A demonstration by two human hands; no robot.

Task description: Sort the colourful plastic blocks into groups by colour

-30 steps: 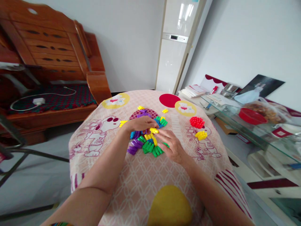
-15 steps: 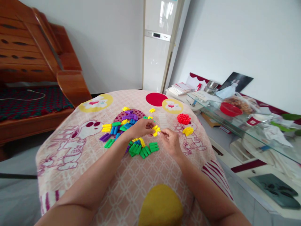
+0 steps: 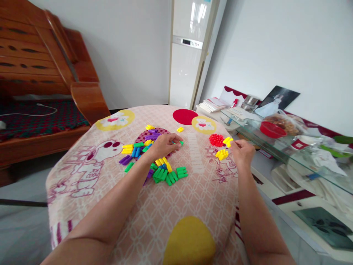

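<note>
The right hand [image 3: 243, 151] is curled near the table's right edge, its fingertips pinching a small yellow plastic piece [image 3: 228, 141] that sticks up and to the left of the knuckles. Just below that piece, on the cloth, sits a knobbly yellow cluster [image 3: 221, 154] of the same pieces joined together, and just beside it toward the far edge a rounded, spiky red cluster [image 3: 216, 139]; there is one of each.

The left hand [image 3: 164, 144] lies palm down toward the middle of the table, fingers bent and drawn together over a green piece [image 3: 180, 142] at their tips; whether they grip it cannot be told. Around and under this hand spreads a loose pile [image 3: 154, 162] of short, ridged plastic pieces in green, yellow, blue and purple, too many and too overlapped to count. A row of green ones [image 3: 171, 176] lies at the pile's near side, a few yellow ones [image 3: 127, 148] at its left, and a single yellow piece [image 3: 180, 129] lies apart toward the far edge.

The table [image 3: 138, 221] is covered by a soft pink cloth printed with a lattice pattern, cartoon dogs and bears, one red disc [image 3: 185, 116] at the far edge and a large yellow disc [image 3: 189, 241] at the near edge.
</note>
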